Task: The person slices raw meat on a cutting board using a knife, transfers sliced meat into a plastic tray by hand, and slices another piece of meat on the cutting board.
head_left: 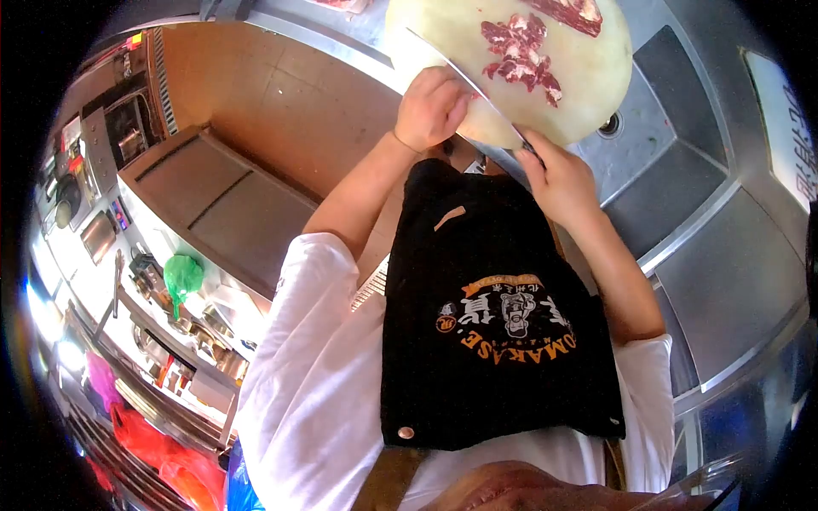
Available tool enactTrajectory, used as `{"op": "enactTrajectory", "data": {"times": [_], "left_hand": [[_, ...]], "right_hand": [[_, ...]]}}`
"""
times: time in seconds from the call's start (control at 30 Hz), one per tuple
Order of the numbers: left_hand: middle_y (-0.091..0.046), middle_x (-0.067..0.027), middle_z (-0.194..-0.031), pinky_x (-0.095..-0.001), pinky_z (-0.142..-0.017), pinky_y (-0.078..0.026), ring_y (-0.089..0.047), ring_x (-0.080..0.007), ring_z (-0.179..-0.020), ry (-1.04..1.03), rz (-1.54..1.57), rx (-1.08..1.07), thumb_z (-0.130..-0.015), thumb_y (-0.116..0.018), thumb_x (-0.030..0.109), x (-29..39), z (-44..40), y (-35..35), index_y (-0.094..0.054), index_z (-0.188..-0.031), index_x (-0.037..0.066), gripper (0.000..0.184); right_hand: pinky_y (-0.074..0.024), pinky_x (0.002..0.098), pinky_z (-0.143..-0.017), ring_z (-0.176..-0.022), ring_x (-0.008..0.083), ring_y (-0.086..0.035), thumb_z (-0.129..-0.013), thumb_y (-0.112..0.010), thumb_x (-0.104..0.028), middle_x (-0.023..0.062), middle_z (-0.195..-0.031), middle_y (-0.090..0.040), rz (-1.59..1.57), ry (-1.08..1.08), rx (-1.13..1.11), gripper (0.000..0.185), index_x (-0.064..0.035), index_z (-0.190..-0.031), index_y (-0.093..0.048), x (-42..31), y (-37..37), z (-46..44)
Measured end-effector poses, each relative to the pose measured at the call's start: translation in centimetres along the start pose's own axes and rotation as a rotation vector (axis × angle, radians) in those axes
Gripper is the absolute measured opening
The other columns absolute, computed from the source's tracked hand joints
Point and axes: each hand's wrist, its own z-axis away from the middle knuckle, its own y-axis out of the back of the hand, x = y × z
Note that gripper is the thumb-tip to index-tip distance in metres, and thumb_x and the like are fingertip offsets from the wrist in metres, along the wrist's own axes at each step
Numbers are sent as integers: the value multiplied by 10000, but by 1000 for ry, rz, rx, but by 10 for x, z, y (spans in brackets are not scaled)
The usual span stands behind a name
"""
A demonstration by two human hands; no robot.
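Observation:
My right hand (562,176) is wrapped round the dark handle of a knife (474,88). The long thin blade slants up and left over a round, pale cutting board (596,85). On the blade's near side, my left hand (432,109) is closed, fingers curled at the board's edge. A small red bit shows by its fingertips, but what they hold is hidden. Past the blade, a pile of cut red meat pieces (521,58) lies on the board. A larger marbled slab of meat (573,13) rests at the far edge.
The board stands on a metal counter (673,94) with a round drain (610,126) beside it. More meat (341,3) lies at the top edge. To the left are a brown box-like unit (230,204), a green plastic bag (182,279) and shelves of kitchenware.

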Motion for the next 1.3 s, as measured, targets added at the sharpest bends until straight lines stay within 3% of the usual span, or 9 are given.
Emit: {"op": "enactTrajectory", "data": {"times": [0.17,0.37,0.5,0.57,0.67,1.03,1.13,1.23,1.3], "left_hand": [[-669,-122,-1035,-416,-842,-535,-637,-333,-978,-1,8,-10,-818,-732,48,3,-4,4,-723,-980,52,162],[-663,-152,-1115,-405,-851,-553,-645,-346,-1020,-81,-16,-30,-831,-752,32,0,-2,6,-719,-1063,36,235],[-664,-139,-1132,-403,-849,-555,-646,-338,-1024,-23,58,5,-814,-755,3,-3,3,8,-719,-1069,43,260],[-666,-143,-1109,-406,-837,-554,-649,-337,-1004,-81,56,-38,-796,-766,-7,-7,1,8,-721,-1064,38,276],[-670,-99,-1032,-404,-826,-534,-648,-323,-959,-83,5,-26,-809,-759,41,-9,1,4,-725,-1000,71,196],[-677,-152,-1089,-420,-825,-550,-653,-348,-970,-88,-6,-38,-821,-761,38,-13,-1,2,-726,-1043,29,225],[-678,-152,-1103,-418,-842,-555,-660,-348,-991,-85,-30,-62,-828,-761,43,-12,2,4,-729,-1054,34,228],[-679,-153,-1110,-415,-849,-557,-664,-350,-1000,-57,-30,-50,-828,-765,47,-7,1,4,-732,-1061,40,235],[-679,-154,-1114,-414,-848,-557,-665,-351,-1002,-18,-12,-25,-827,-768,47,-4,4,5,-734,-1065,43,240]], "right_hand": [[-562,525,-854,-1047,427,-690,-1009,-628,-306,182,-1226,-707,17,-24,-11,395,-153,-1373,-620,13,-6,11],[-556,510,-809,-989,403,-694,-1047,-530,-404,165,-1123,-725,41,12,94,350,-200,-1304,-653,-19,-22,-105],[-564,481,-838,-964,400,-709,-1039,-570,-374,159,-1111,-740,-60,119,291,365,-175,-1337,-644,3,-5,-36],[-570,481,-830,-958,403,-712,-1026,-609,-329,166,-1134,-736,-10,-17,59,371,-176,-1362,-636,6,9,0],[-569,491,-807,-959,411,-707,-1017,-629,-302,185,-1115,-731,18,4,44,365,-180,-1361,-636,8,10,29],[-553,523,-769,-875,430,-697,-1030,-582,-375,175,-989,-736,-35,182,159,377,-175,-1346,-620,12,-37,-61],[-554,505,-779,-889,417,-701,-1031,-575,-401,161,-992,-747,-91,59,76,372,-174,-1318,-643,-7,-27,-114],[-556,484,-783,-904,408,-702,-1034,-571,-410,160,-1006,-750,-45,138,309,369,-173,-1300,-663,-3,-19,-90],[-559,480,-799,-936,404,-705,-1032,-588,-381,174,-1019,-746,-98,9,169,367,-155,-1311,-658,-13,5,-50]]}}
